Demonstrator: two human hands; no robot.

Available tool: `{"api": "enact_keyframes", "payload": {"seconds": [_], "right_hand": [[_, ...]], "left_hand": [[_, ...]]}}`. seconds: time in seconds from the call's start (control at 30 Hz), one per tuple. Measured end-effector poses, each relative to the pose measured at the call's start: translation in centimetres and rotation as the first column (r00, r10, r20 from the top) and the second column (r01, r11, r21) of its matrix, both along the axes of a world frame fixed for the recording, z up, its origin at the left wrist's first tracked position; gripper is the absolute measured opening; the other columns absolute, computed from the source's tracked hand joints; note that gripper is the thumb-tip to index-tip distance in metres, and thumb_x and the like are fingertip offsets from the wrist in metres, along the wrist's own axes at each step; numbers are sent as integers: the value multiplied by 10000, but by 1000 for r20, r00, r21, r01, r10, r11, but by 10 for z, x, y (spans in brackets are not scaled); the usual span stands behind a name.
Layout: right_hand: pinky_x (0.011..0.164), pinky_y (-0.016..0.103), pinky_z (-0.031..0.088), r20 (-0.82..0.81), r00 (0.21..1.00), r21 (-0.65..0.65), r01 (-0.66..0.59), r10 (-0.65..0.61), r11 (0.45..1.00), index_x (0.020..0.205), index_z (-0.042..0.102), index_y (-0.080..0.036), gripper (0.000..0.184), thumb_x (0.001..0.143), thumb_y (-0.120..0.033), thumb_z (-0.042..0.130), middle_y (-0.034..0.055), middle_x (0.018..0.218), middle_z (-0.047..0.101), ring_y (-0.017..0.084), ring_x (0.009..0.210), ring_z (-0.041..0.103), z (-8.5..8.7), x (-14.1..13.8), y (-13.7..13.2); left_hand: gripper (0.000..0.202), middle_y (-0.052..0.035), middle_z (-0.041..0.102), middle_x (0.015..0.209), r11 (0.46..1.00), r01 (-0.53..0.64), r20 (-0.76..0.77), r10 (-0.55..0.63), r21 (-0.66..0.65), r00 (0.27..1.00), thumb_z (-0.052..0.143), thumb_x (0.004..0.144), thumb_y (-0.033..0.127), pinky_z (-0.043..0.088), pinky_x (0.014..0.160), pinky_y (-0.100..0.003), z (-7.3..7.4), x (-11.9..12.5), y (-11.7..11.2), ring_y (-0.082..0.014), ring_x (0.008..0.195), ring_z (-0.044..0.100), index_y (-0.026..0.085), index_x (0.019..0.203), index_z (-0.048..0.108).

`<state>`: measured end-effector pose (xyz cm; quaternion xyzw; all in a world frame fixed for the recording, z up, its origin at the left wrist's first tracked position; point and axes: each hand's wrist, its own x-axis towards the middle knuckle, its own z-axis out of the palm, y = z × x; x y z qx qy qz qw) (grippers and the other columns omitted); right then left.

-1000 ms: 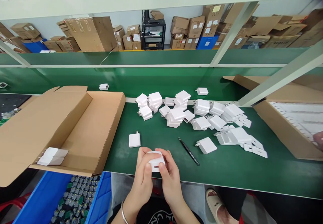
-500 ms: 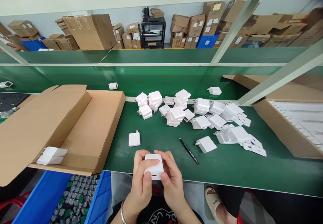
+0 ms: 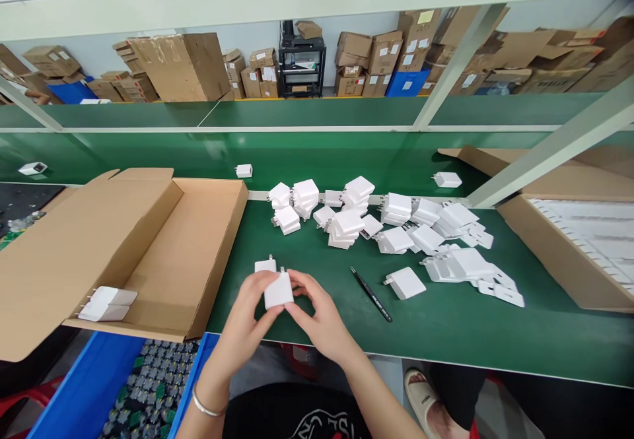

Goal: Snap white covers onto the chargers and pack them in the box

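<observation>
Between my two hands is a white plug-in charger, its prongs pointing away from me. My left hand pinches its left side, thumb at the near corner. My right hand grips the right side with thumb and fingers. Just behind it a second white charger lies on the green table, partly covered by the held one and my left fingers. To the right are black tweezers and a single charger on its side. Several chargers lie stacked in loose groups farther back.
An open cardboard box at the left has a few chargers in its near corner. A blue bin of small parts stands below. At the right is a box with white dividers. A slanted post crosses there.
Both hands have moved forward and slightly left with the charger, from the table's near edge to over the table. The charger has turned, its prongs now showing at the far side.
</observation>
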<state>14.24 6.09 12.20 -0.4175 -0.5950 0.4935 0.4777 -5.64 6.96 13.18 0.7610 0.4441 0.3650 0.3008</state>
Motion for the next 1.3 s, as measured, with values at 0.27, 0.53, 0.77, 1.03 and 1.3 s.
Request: {"api": "enact_keyframes", "payload": {"seconds": [0.27,0.53,0.77,1.03,1.3], "right_hand": [[1043,493,504,343,939,46,-36,18,998,1332,565,-228,476,879,-161,692,97,1340,647,266,1200,611,4,-20,50],[798,366,595,252,965,-77,-49,67,996,1312,456,-262,487,868,-170,633,60,1310,662,185,911,695,-9,-25,44],[1044,493,534,399,913,169,13,-81,985,1363,444,-234,513,879,-102,552,130,1456,570,283,1279,604,-22,-22,10],[1050,530,505,476,839,503,-14,-264,864,1606,248,-167,697,957,-94,492,201,1445,543,330,1279,559,37,-89,10],[845,369,530,464,830,250,-458,309,853,1227,566,-181,386,867,-174,703,95,1227,655,247,1042,654,77,-212,101]], "left_hand": [[619,-159,386,1629,975,-133,30,140,-177,990,507,1062,437,305,1262,-544,-23,-19,27,-290,1527,371,250,1607,280],[507,-179,532,1428,901,-351,-54,349,-254,935,481,1019,458,367,1189,-579,-33,4,31,-335,1370,489,169,1436,468],[625,-136,516,1354,913,-337,83,363,-229,928,664,864,238,531,1016,-424,-18,25,0,-256,1206,619,211,1420,381],[544,-107,448,1212,750,-648,27,651,134,759,721,847,229,576,925,-419,53,3,-10,-244,1079,623,189,1346,509],[598,-137,456,1238,611,-777,29,783,153,621,677,894,394,511,1049,-556,70,-123,10,-311,1210,542,137,1385,452]]}}
